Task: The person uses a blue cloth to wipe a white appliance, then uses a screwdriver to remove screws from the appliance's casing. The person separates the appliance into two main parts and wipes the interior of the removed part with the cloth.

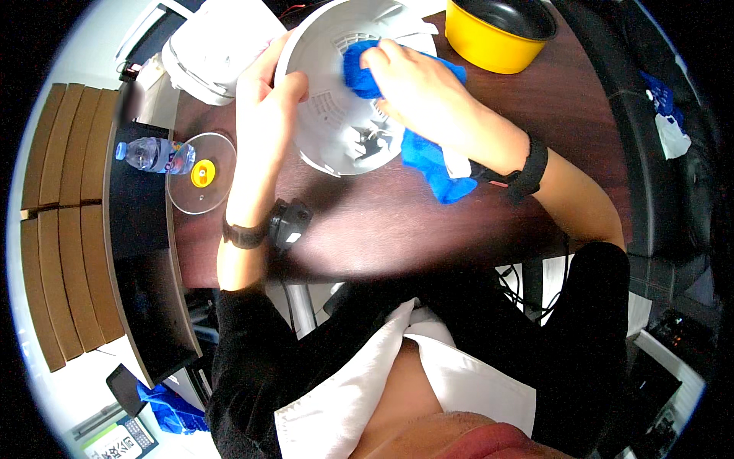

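Observation:
A round, hollow light-grey plastic housing (317, 126) with vent slots in its wall is tilted over the dark wood table (367, 229), its opening toward me. My left hand (269, 96) is closed on its left rim, with the thumb on the inner side. Inside the housing, my right hand (417, 88) grips a blue cloth (440, 164) and presses part of it against the inner wall near the vents. The rest of the cloth hangs below my right wrist, with a white tag showing. Some fingers of both hands are hidden.
A yellow pot (495, 44) stands far right, a white appliance (222, 50) far left. Left of my forearm are a clear lid (201, 153) with a yellow knob and a water bottle (149, 154). A black plug-like object (289, 222) sits by my left wrist. Cardboard boxes (69, 283) line the left.

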Motion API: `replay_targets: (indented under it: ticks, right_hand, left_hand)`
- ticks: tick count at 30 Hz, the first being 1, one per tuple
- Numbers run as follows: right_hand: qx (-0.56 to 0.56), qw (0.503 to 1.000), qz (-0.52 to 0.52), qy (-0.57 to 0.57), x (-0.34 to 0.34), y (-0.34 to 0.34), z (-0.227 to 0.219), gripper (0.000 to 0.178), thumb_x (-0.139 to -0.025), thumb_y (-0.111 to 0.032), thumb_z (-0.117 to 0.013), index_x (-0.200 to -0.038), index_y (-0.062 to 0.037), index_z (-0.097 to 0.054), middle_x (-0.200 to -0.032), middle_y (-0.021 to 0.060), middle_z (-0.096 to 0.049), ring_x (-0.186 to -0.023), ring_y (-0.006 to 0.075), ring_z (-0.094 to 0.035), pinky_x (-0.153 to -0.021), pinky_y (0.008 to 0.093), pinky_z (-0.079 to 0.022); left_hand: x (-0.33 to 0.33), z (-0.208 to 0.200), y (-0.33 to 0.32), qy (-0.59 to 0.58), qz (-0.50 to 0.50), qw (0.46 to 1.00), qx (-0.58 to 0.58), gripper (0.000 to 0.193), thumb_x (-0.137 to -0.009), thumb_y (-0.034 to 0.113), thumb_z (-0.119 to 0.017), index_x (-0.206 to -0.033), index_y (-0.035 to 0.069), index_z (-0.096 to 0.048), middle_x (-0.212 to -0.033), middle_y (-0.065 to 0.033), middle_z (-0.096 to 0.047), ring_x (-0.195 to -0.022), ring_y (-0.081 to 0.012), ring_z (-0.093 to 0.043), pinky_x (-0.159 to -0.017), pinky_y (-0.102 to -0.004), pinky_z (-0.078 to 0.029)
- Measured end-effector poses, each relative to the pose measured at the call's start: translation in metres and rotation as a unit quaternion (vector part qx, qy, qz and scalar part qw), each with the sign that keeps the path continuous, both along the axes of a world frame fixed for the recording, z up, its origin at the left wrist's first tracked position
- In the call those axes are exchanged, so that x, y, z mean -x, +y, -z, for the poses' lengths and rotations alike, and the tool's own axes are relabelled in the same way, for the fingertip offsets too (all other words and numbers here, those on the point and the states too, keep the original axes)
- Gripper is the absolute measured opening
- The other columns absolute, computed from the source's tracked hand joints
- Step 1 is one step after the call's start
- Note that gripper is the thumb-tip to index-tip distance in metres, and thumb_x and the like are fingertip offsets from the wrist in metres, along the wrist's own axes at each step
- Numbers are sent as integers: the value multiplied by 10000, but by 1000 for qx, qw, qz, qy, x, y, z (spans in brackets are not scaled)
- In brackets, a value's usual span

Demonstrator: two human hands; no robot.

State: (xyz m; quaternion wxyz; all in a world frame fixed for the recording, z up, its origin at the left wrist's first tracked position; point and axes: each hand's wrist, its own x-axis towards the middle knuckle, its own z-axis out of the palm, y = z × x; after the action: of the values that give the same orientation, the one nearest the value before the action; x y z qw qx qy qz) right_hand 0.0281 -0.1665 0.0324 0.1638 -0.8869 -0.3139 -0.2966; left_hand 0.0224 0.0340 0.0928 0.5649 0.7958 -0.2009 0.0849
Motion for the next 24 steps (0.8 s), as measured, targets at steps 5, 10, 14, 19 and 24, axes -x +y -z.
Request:
replay_targets:
  ticks: [5, 10, 14, 19, 24]
  right_hand:
    - [-18, 988, -61, 141, 9, -7, -8, 417, -722, -67, -718, -1045, 13, -468, -1001, 194, -519, -909, 393, -607, -771, 459, -517]
    - [-20, 984, -99, 144, 23, 13, -15, 441, -726, -90, -707, -1090, 25, -486, -1083, 203, -517, -956, 396, -597, -824, 457, -515]
    - [2, 986, -36, 164, 6, -7, 0, 436, -729, -87, -681, -1096, 5, -465, -1003, 189, -548, -907, 391, -615, -768, 460, -529]
    - [-21, 981, -133, 137, 11, 6, 3, 357, -738, -86, -671, -1047, 5, -518, -944, 200, -577, -796, 382, -642, -678, 457, -544]
    - [8, 991, -120, 54, 21, 28, 6, 187, -797, -62, -601, -973, -9, -565, -901, 170, -599, -788, 322, -682, -636, 414, -587]
  left_hand:
    - [0, 0, -4, -18, 16, 1000, 2, 481, -760, 40, -501, -1226, -16, -607, -911, -30, -612, -811, -98, -536, -738, -221, -438]
    - [-2, 8, -15, -15, 40, 999, 0, 464, -776, 66, -508, -1224, -9, -604, -930, -52, -649, -836, -106, -567, -771, -230, -458]
    - [-1, 10, -10, 29, 27, 999, 2, 469, -778, 76, -499, -1227, -11, -603, -937, -54, -654, -848, -106, -573, -769, -231, -462]
    - [-11, 16, -12, -1, 29, 1000, 3, 467, -778, 76, -493, -1221, -13, -609, -883, -40, -640, -775, -92, -547, -723, -223, -454]
    - [-15, 22, -12, 33, 28, 999, 16, 450, -780, 75, -495, -1204, -10, -623, -823, -14, -614, -724, -78, -515, -693, -216, -441]
